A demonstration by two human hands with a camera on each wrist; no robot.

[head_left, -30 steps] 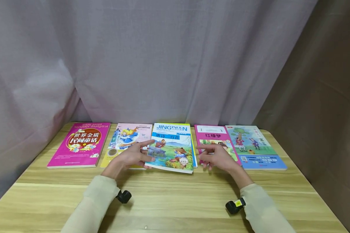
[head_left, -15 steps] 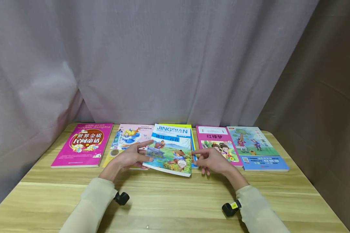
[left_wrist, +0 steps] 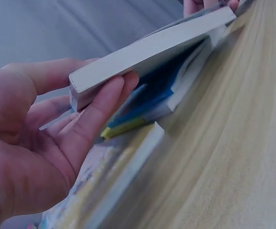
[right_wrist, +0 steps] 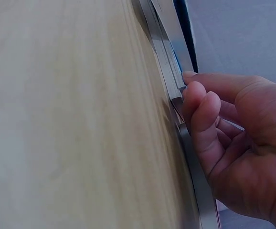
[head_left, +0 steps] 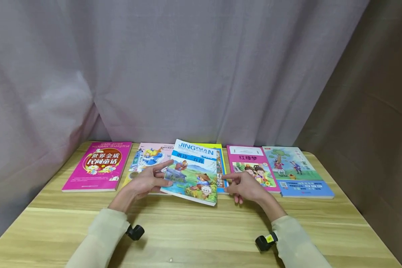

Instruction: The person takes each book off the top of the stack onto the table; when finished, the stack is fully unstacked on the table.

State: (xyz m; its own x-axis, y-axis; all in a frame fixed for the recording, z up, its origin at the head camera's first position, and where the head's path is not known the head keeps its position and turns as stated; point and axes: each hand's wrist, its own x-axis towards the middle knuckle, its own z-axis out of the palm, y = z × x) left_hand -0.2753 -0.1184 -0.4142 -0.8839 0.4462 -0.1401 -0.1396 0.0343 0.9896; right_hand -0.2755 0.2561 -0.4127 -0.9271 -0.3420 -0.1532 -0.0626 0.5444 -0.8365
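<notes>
In the head view my left hand point(head_left: 144, 183) holds a paperback with a pond scene and "JINGDIAN" on its cover point(head_left: 192, 175) by its left edge. The left wrist view shows thumb and fingers on opposite faces of this paperback point(left_wrist: 152, 50), which is raised and tilted. Partly beneath it lies a blue-and-yellow book point(head_left: 222, 167), its cover mostly hidden. My right hand point(head_left: 248, 185) has its extended index fingertip at that book's right edge, other fingers loosely bent. In the right wrist view, the right hand's fingertips point(right_wrist: 190, 78) are right at the book edges.
A pink-and-yellow book with a girl in blue point(head_left: 150, 156) lies left of centre, a magenta book point(head_left: 100, 167) beyond it. Right of centre are a pink book point(head_left: 244, 150) and a green-and-blue book point(head_left: 305, 188). A grey curtain point(head_left: 187, 74) hangs behind the wooden table point(head_left: 201, 234).
The left hand has drawn the pond-scene paperback left and toward me, uncovering more of the blue-and-yellow book. The right hand has moved left to that book's right edge.
</notes>
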